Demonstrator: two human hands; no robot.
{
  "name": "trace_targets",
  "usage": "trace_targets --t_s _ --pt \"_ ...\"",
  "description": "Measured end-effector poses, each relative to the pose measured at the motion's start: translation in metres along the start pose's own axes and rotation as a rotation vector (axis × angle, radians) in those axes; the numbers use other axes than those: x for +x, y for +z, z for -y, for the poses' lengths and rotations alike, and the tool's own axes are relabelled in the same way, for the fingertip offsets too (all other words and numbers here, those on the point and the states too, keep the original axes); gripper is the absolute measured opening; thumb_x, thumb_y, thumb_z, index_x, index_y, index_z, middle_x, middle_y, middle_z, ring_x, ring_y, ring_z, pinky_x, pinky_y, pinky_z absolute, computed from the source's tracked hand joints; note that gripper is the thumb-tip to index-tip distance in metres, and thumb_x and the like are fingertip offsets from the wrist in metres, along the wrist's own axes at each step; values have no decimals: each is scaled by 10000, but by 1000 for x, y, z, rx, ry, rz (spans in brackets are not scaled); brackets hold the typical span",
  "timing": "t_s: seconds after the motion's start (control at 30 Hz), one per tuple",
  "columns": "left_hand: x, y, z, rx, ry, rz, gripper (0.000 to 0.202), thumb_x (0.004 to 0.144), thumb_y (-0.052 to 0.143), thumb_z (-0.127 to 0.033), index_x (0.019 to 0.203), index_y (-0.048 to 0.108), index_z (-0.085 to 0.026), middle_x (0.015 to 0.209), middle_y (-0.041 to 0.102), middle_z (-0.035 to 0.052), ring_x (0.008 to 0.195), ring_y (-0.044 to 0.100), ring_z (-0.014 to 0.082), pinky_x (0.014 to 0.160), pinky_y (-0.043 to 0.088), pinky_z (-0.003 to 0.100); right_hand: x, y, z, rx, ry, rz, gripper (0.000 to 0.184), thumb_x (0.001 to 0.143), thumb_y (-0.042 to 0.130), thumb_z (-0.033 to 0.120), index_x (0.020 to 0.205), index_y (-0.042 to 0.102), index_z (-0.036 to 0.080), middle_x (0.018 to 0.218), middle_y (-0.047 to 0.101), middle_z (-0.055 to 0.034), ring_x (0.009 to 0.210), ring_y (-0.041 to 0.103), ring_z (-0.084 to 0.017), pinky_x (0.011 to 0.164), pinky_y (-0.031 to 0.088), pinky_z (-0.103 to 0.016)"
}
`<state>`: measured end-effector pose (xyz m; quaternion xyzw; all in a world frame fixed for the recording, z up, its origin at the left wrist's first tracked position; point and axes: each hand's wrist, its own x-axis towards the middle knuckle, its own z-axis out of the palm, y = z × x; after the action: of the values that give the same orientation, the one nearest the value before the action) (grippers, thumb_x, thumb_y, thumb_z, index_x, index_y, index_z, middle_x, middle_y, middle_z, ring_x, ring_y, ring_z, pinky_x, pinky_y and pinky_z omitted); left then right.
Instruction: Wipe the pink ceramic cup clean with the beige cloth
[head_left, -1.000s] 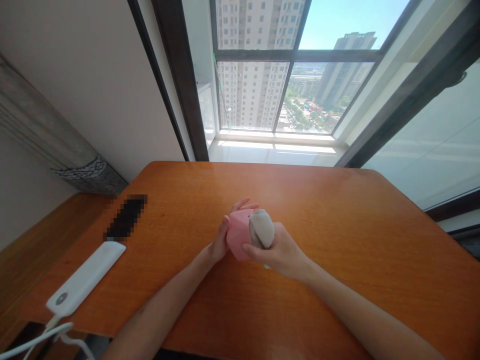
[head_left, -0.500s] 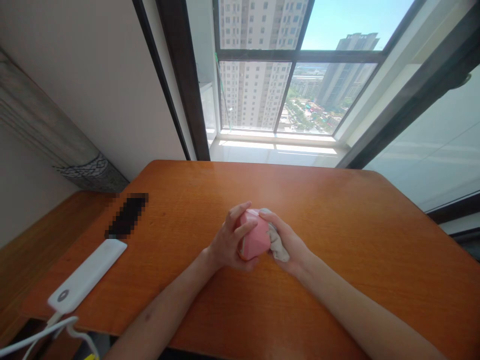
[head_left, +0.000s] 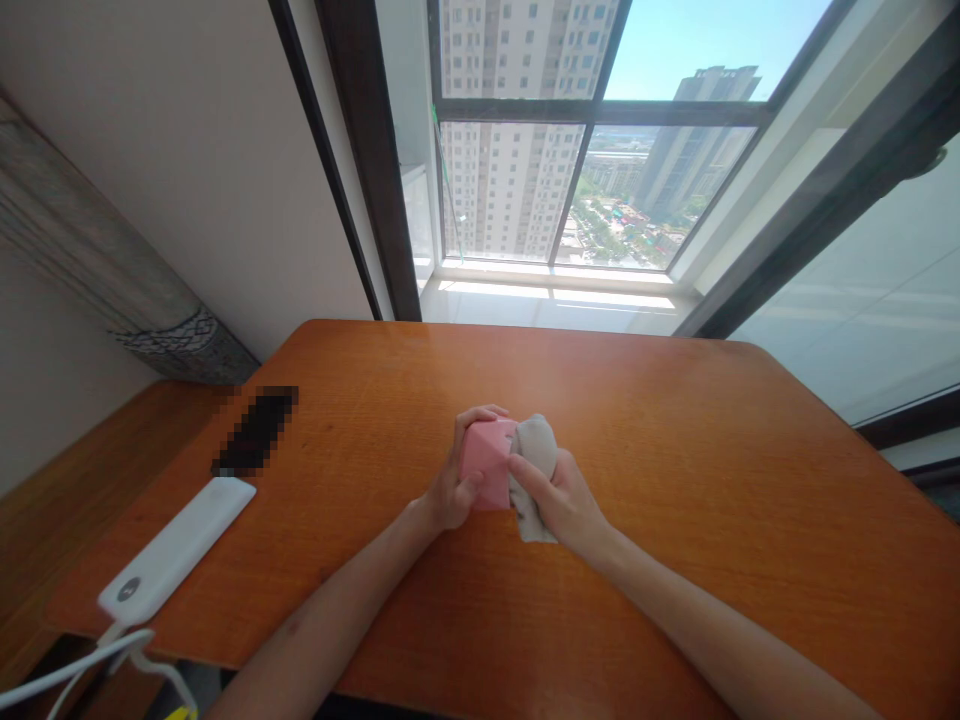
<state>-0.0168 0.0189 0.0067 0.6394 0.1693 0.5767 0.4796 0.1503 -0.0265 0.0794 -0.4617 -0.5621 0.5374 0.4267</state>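
Since the earlier frame, the pink faceted block (head_left: 487, 462) has shifted slightly toward the left hand, and the soft grey-beige cloth (head_left: 534, 470) has risen to stand taller along the block's right side. The left hand (head_left: 454, 480) has a closed grip around the block's left and lower faces, with the thumb across its front and the fingers curling over its top. The right hand (head_left: 562, 500) clenches the cloth, pinching it against the block's right face, so the two hands nearly meet around both things. The cloth's long axis runs roughly upright, tilted slightly, with its lower end hanging below the grip. The block shows no clear long axis. Both are held just above the orange wooden tabletop (head_left: 675, 520); whether they touch it, I cannot tell. Left of the grip, well apart, lies a white power bank (head_left: 176, 535) with a white cable (head_left: 82, 670), just beside a pixelated black object (head_left: 259, 430).
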Motion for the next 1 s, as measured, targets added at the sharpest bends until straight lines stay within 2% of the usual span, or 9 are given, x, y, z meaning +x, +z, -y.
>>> trace_targets --t_s 0.17,0.3,0.43,0.5,0.57,0.73,0.87,0.93,1.0 --pt "8 3 -11 -340 -331 21 578 934 524 -620 1307 621 -189 1270 676 121 1140 647 332 1045 518 505 1 -6 0 -371 -336 160 417 934 721 498 668 558 221 598 503 37 552 397 -113 547 327 -270" --pt "15 -2 -15 -441 -518 102 587 926 488 -594 1237 679 -135 1156 740 139 1065 694 316 991 534 444 5 -11 -6 -679 -563 308 367 896 791 516 719 651 226 653 623 19 582 450 -127 596 332 -292" --pt "15 -7 -13 -498 -596 120 582 919 520 -585 1231 698 -127 1141 771 143 1062 722 312 995 535 417 5 -11 -13 -902 -662 336 233 939 759 425 841 705 220 759 726 -23 623 519 -152 621 318 -311" --pt "14 -7 -12 -508 -584 80 589 946 520 -592 1257 703 -127 1187 778 146 1083 732 308 1010 535 411 5 -9 -13 -902 -623 291 174 941 729 359 840 700 220 760 726 -20 610 513 -144 612 300 -307" --pt "13 -5 -12 -508 -565 32 664 983 519 -653 1368 670 -134 1305 762 163 1157 729 314 1063 525 425 6 -9 -11 -802 -555 237 217 918 732 358 764 663 220 694 673 5 579 477 -125 597 293 -294" --pt "6 1 -11 -444 -471 9 896 976 513 -823 1660 401 -256 1601 599 166 1423 621 356 1225 452 519 10 -15 0 -327 -241 110 387 837 814 432 659 542 222 608 527 43 548 415 -105 539 327 -262" --pt "-1 1 -7 -91 -224 52 967 980 539 -803 1737 210 -298 1780 340 159 1630 364 376 1343 299 570 13 -21 4 47 48 17 413 792 890 516 737 609 218 596 544 48 534 441 -113 487 338 -248" --pt "-2 -2 -4 121 -52 86 1046 938 649 -772 1747 159 -327 1825 207 153 1679 239 405 1365 229 612 15 -20 5 215 106 -20 389 791 894 532 853 672 218 669 606 41 563 473 -115 496 363 -231" --pt "-1 -4 0 284 115 102 1119 877 735 -758 1747 147 -370 1833 150 140 1697 155 443 1360 171 678 16 -17 6 358 133 -27 375 810 880 525 958 693 235 778 666 33 622 521 -119 530 404 -214"
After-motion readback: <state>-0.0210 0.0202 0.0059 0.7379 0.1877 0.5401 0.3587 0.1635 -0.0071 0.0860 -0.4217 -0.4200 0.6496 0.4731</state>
